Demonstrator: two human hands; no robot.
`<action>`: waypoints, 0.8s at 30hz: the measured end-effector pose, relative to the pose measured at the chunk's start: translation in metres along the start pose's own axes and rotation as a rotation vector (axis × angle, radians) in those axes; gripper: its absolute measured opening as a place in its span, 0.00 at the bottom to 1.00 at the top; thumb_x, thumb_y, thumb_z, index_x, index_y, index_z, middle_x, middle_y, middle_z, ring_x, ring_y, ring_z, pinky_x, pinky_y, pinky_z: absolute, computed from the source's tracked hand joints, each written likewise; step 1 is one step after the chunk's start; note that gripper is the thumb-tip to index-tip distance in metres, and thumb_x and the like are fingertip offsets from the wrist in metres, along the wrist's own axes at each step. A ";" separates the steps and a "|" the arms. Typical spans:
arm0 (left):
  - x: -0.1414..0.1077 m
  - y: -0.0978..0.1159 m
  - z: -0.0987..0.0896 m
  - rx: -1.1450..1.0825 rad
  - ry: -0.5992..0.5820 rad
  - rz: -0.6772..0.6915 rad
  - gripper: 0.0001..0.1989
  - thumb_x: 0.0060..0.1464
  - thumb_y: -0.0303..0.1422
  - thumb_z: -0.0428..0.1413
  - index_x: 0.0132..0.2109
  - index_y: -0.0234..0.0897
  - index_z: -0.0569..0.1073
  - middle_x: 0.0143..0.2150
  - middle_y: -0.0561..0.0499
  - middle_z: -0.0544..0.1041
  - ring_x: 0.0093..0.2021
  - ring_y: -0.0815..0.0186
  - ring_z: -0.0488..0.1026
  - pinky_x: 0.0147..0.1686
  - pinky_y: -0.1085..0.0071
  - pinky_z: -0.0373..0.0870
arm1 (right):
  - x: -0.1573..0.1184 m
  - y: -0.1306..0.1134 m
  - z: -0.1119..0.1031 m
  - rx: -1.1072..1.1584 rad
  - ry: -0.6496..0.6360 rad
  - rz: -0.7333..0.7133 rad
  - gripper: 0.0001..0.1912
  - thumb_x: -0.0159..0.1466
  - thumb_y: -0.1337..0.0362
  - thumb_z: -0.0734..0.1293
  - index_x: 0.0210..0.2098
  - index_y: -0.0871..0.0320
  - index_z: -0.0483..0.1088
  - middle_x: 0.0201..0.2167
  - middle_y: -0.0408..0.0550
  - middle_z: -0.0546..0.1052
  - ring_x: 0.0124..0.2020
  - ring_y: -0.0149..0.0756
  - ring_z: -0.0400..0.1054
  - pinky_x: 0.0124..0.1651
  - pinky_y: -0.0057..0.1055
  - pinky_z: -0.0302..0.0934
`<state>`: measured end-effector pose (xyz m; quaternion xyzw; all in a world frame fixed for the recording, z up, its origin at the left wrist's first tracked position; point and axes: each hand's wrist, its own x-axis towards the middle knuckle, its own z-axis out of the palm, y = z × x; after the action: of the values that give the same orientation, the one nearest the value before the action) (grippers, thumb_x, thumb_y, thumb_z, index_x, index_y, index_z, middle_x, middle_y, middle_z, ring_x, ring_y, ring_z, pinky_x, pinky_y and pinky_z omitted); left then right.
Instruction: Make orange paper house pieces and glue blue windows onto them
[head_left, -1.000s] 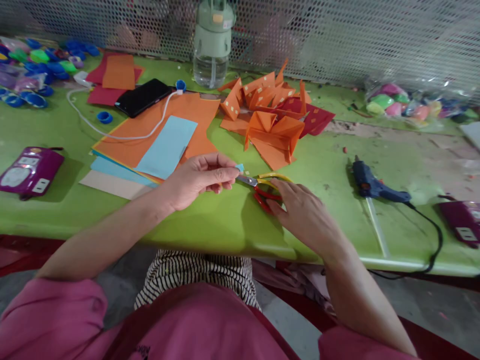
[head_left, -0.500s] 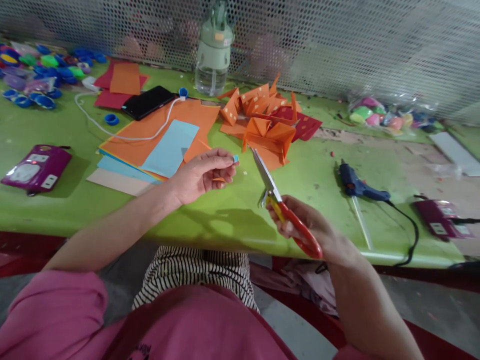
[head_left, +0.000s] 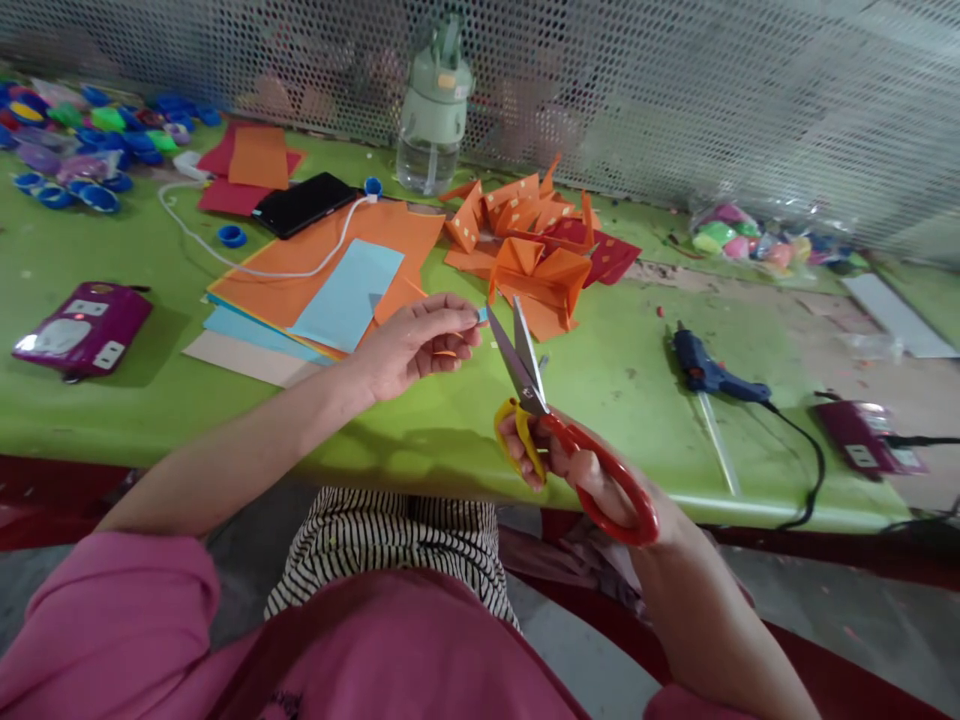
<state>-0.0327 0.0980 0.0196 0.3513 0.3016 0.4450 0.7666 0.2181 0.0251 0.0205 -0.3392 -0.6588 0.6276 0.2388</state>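
Between thumb and fingertips my left hand (head_left: 427,345) pinches a tiny light blue piece of paper (head_left: 482,315). My right hand (head_left: 581,465) grips scissors (head_left: 531,385) with one red and one yellow handle. Their blades are spread apart, tips close to the blue piece. Behind my left hand lies a light blue paper rectangle (head_left: 349,292) on orange sheets (head_left: 300,285). Folded orange paper shapes (head_left: 536,260), some with small pale squares on them, stand just beyond the blade tips.
A phone (head_left: 306,203) with a white cable lies on the papers. A water bottle (head_left: 433,120) stands at the back. To the right are a glue gun (head_left: 712,370) and a purple power socket (head_left: 866,435); another purple socket (head_left: 82,328) sits left.
The scissors have opened, and their blades have swung left towards the blue piece in my left hand. The left hand keeps its pinch, and the view has shifted slightly.
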 end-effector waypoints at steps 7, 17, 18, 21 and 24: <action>0.001 -0.001 0.002 -0.036 0.019 0.021 0.08 0.51 0.32 0.65 0.35 0.35 0.75 0.28 0.56 0.78 0.25 0.77 0.74 0.23 0.83 0.67 | -0.003 0.007 0.001 0.058 0.029 0.022 0.35 0.63 0.31 0.60 0.51 0.53 0.68 0.38 0.46 0.67 0.31 0.29 0.62 0.32 0.27 0.63; 0.001 -0.002 0.002 -0.053 0.018 0.035 0.08 0.51 0.32 0.67 0.35 0.35 0.76 0.28 0.56 0.78 0.25 0.77 0.74 0.23 0.83 0.67 | -0.006 0.010 -0.001 0.048 0.006 0.056 0.38 0.62 0.28 0.59 0.53 0.53 0.67 0.38 0.46 0.67 0.31 0.29 0.61 0.32 0.28 0.61; 0.001 -0.003 0.002 -0.055 0.013 0.036 0.08 0.51 0.32 0.67 0.35 0.35 0.76 0.28 0.56 0.78 0.25 0.77 0.74 0.23 0.83 0.66 | -0.006 0.010 -0.001 0.052 0.005 0.054 0.38 0.62 0.28 0.59 0.53 0.53 0.67 0.39 0.46 0.67 0.31 0.29 0.61 0.31 0.29 0.61; 0.001 -0.004 0.001 -0.048 0.004 0.034 0.08 0.52 0.32 0.67 0.35 0.35 0.76 0.28 0.56 0.78 0.25 0.77 0.74 0.23 0.82 0.66 | -0.005 0.010 -0.001 0.056 0.004 0.054 0.38 0.62 0.29 0.59 0.53 0.53 0.67 0.39 0.46 0.67 0.31 0.29 0.61 0.32 0.29 0.61; 0.001 -0.004 0.001 -0.040 0.003 0.038 0.08 0.52 0.32 0.67 0.35 0.35 0.76 0.28 0.55 0.78 0.25 0.77 0.74 0.23 0.82 0.66 | -0.005 0.008 0.000 0.059 0.002 0.056 0.37 0.63 0.29 0.59 0.52 0.54 0.67 0.38 0.46 0.67 0.31 0.29 0.61 0.31 0.29 0.61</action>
<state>-0.0299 0.0972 0.0168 0.3408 0.2868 0.4660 0.7645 0.2229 0.0213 0.0130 -0.3510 -0.6300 0.6528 0.2320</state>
